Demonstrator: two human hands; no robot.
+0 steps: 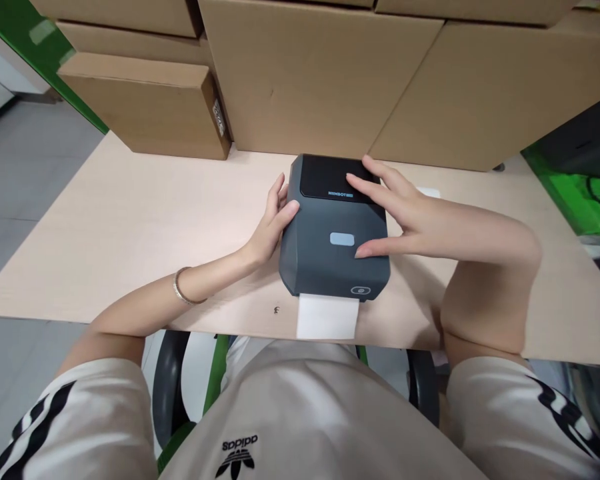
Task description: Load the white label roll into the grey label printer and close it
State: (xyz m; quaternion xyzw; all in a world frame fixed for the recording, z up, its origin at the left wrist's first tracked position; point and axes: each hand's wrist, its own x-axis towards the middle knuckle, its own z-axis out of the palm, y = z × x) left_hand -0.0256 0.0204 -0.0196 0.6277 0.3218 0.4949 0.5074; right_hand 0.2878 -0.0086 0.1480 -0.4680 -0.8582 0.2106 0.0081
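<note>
A dark grey label printer (313,250) with a black lid panel rests on the wooden table, near its front edge. White label paper (328,319) sticks out of its front and reaches the table's edge. My left hand (274,217) lies against the printer's left side, thumb on the upper edge and the other fingers partly hidden behind it. Spread fingers of my right hand (393,207) touch the top: two on or near the black panel, the thumb beside the light blue button. Neither hand wraps round anything.
Large cardboard boxes (320,80) line the table's back edge, with a smaller carton (150,113) at the back left. A small white item (429,193) lies beyond my right wrist. Green and black things stand at the far right.
</note>
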